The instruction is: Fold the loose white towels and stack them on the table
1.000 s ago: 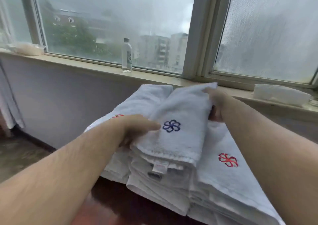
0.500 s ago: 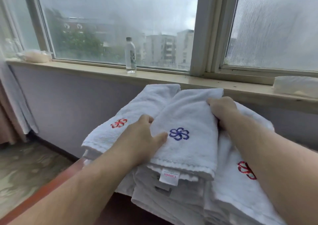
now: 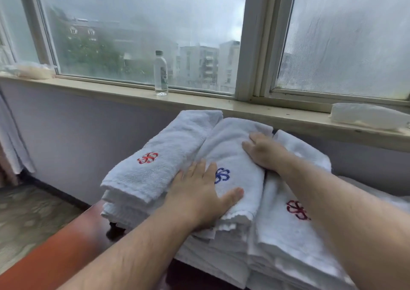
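Both hands lie on top of the middle towel (image 3: pixel 230 147), the white folded one with the blue flower (image 3: pixel 221 175). The left hand (image 3: pixel 199 192) is flat on the near end, with straight fingers and the thumb stuck out to the side. The right hand (image 3: pixel 264 152) rests palm down on the far end by the right edge, and its fingers look mostly straight. The hands are apart, and the blue flower sits between them.

This towel's long side runs away from the person toward the window sill (image 3: pixel 199 103). It tops a pile of folded towels (image 3: pixel 221 245) on the dark red table (image 3: pixel 88 223).

Just left of the left hand lies another folded towel with a red flower (image 3: pixel 168 143), leaning toward the far right. Under the right arm is a third towel with a red flower (image 3: pixel 288 230). Far past the hands, a water bottle (image 3: pixel 161 72) stands up on the sill.
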Motion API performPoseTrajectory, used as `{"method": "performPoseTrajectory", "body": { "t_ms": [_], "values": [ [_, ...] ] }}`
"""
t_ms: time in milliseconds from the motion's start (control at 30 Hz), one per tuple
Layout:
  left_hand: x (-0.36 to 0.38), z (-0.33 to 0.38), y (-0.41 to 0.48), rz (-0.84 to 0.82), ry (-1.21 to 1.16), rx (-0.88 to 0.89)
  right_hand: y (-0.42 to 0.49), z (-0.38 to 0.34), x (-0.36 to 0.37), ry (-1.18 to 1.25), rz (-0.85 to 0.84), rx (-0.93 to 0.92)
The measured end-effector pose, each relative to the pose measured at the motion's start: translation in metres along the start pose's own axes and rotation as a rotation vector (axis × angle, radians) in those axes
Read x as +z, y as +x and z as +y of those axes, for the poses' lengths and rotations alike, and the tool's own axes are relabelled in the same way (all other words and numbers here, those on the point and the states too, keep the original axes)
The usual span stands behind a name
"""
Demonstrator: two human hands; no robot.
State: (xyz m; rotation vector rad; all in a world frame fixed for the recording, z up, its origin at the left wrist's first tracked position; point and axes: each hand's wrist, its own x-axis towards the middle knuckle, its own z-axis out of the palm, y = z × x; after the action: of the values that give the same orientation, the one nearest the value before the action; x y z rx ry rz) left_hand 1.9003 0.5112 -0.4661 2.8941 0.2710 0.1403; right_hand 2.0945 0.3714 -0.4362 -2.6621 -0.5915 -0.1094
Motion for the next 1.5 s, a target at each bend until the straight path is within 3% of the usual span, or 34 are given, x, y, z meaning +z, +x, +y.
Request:
{"method": "performPoseTrajectory", "body": {
  "t_ms": [167, 367, 567, 733, 867, 1033, 1167, 1267, 1400, 1500],
  "values": [
    [-0.006, 0.022, -0.028, 0.185, -0.153, 0.121, -0.077, 0.013, -0.031, 0.190, 0.202, 0.012],
    [0.003, 0.099, -0.083, 0.231, -0.311, 0.402, -0.218, 0.081, -0.057, 0.432, 0.429, 0.156],
    [0.032, 0.183, -0.118, 0.215, -0.446, 0.592, -0.330, 0.173, -0.060, 0.547, 0.536, 0.423],
    [0.085, 0.236, -0.131, 0.062, -0.571, 0.607, -0.383, 0.221, -0.050, 0.593, 0.615, 0.540],
    [0.126, 0.254, -0.127, 0.038, -0.569, 0.545, -0.403, 0.242, -0.032, 0.608, 0.566, 0.612],
    [0.147, 0.266, -0.106, 0.319, -0.498, 0.409, -0.374, 0.235, -0.034, 0.653, 0.521, 0.581],
    [0.156, 0.260, -0.084, 0.121, -0.338, 0.354, -0.357, 0.227, -0.020, 0.710, 0.504, 0.475],
    [0.161, 0.255, -0.080, 0.130, -0.265, 0.442, -0.356, 0.232, -0.011, 0.805, 0.475, 0.397],
    [0.163, 0.260, -0.083, 0.223, -0.515, 0.510, -0.355, 0.240, -0.013, 0.980, 0.521, 0.431],
    [0.159, 0.263, -0.088, 0.114, -0.804, 0.522, -0.353, 0.247, -0.014, 1.043, 0.635, 0.466]
  ]
}}
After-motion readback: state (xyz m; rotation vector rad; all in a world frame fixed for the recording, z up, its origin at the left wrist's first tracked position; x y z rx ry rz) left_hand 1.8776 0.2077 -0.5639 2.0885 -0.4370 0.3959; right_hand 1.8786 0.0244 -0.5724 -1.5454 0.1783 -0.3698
